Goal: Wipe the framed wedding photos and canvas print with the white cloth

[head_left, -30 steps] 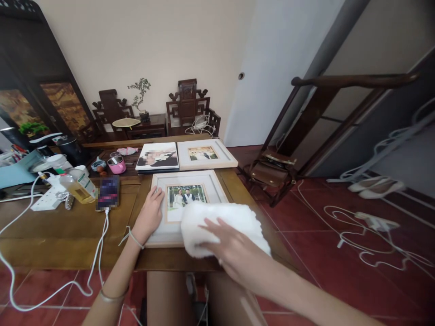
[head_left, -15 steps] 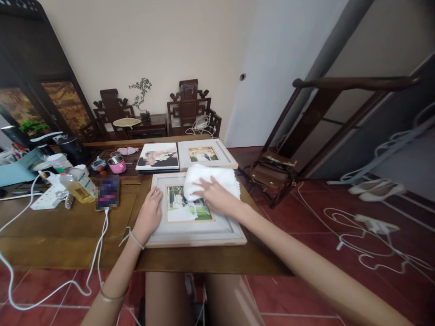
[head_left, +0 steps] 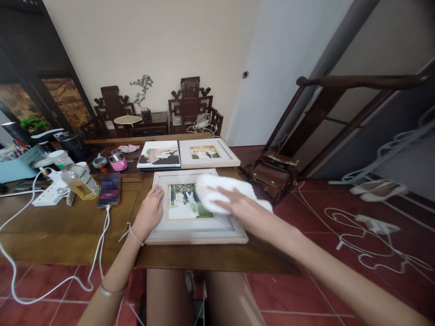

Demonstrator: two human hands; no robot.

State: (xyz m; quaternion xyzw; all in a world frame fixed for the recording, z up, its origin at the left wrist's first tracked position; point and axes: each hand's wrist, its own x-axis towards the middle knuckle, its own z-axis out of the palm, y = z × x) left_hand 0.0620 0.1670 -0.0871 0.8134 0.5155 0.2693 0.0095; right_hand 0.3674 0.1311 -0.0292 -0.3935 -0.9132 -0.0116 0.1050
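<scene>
A pale wooden picture frame [head_left: 193, 232] lies flat on the brown table, with a photo of a couple outdoors inside it. My left hand [head_left: 152, 209] grips the frame's left edge, fingers curled over the rim. In my right hand [head_left: 238, 206] is a bunched white towel [head_left: 226, 182], pressed under the fingers and slightly blurred. The towel covers the frame's upper right part and overhangs its right edge.
Behind lie a second picture frame [head_left: 229, 154] and a photo panel [head_left: 159, 147]. To the left are a charging phone [head_left: 108, 190], an oil-coloured bottle [head_left: 79, 183], a power strip [head_left: 49, 194] and a pink mug [head_left: 118, 161]. A wooden chair [head_left: 282, 122] stands right of the table.
My right hand has swept the towel rightward across the frame, uncovering more of the photo. My left hand stays at the left edge.
</scene>
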